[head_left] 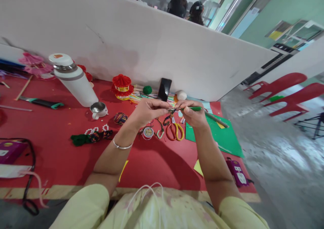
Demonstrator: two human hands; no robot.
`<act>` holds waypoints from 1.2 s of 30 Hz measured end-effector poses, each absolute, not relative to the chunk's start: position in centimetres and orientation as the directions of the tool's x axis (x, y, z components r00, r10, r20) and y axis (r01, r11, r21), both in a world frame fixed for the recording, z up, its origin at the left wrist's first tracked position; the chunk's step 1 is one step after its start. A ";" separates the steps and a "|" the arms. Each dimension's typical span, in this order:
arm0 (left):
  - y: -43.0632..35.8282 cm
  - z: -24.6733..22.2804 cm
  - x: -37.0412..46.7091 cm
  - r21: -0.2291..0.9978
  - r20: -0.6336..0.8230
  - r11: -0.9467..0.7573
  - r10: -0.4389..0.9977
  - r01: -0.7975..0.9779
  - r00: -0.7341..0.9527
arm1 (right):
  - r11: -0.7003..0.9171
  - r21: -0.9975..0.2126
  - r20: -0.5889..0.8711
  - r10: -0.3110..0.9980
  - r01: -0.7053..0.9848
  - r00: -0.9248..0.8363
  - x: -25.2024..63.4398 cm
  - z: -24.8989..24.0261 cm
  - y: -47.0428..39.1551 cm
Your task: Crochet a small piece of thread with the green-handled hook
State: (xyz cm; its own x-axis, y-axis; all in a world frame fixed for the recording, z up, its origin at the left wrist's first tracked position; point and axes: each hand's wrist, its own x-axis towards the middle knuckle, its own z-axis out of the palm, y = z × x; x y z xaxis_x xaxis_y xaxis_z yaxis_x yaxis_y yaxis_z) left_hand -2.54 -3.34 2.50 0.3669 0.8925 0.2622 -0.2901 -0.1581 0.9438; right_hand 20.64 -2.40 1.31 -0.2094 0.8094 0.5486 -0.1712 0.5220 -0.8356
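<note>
Far left, box cutter (42,102) on my red table (58,158), then white bottle (73,82), metal cup (98,109) just beside it, multicolored yarn ball (120,118). Thread spool (148,133) lies near my left wrist. My left hand (155,110), thumb and fingers close together, is at the metal end of the green-handled tool (195,108); can't tell what it pinches, too small. Scissors (175,130) lie below, between my arms. My right hand (192,117) grips the tool's handle, above the table, near my left hand. Right: green sheet (222,134), purple box (237,172).
</note>
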 end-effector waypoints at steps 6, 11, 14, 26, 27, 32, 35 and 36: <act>-3.2 2.2 -2.5 0.948 0.310 -0.253 0.873 -0.192 0.378 | 0.505 -0.863 0.467 0.788 -0.014 -0.402 22.7 3.1 -2.1; -3.0 1.8 -2.2 0.939 0.343 -0.316 0.868 -0.135 0.359 | 0.507 -0.859 0.409 0.766 0.074 -0.497 22.7 5.4 -2.5; -3.0 1.8 -2.1 0.930 0.366 -0.356 0.866 -0.094 0.339 | 0.513 -0.851 0.385 0.752 0.109 -0.534 22.5 6.4 -2.5; -2.5 1.1 -2.0 0.834 0.509 -0.549 0.802 0.052 0.312 | 0.549 -0.809 0.345 0.733 0.211 -0.586 22.7 6.9 -1.8; -2.5 1.1 -2.0 0.828 0.511 -0.556 0.801 0.071 0.312 | 0.555 -0.803 0.342 0.730 0.220 -0.591 22.7 6.9 -1.9; -2.5 1.0 -1.9 0.794 0.537 -0.593 0.789 0.136 0.299 | 0.588 -0.766 0.345 0.717 0.260 -0.606 22.5 7.2 -2.1; -2.3 0.8 -1.8 0.770 0.562 -0.617 0.776 0.163 0.285 | 0.620 -0.729 0.362 0.708 0.289 -0.606 22.2 7.4 -2.4; -2.3 0.7 -1.7 0.762 0.569 -0.623 0.774 0.174 0.280 | 0.634 -0.713 0.373 0.705 0.300 -0.603 22.1 7.4 -2.5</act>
State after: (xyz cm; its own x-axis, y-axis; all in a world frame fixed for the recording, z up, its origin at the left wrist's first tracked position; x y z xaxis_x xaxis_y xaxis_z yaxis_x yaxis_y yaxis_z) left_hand -1.73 -2.27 0.74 0.2800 0.7735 0.5685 0.1743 -0.6234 0.7623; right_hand 22.11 -2.55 7.44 -0.6035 0.7049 0.3728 0.2995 0.6337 -0.7133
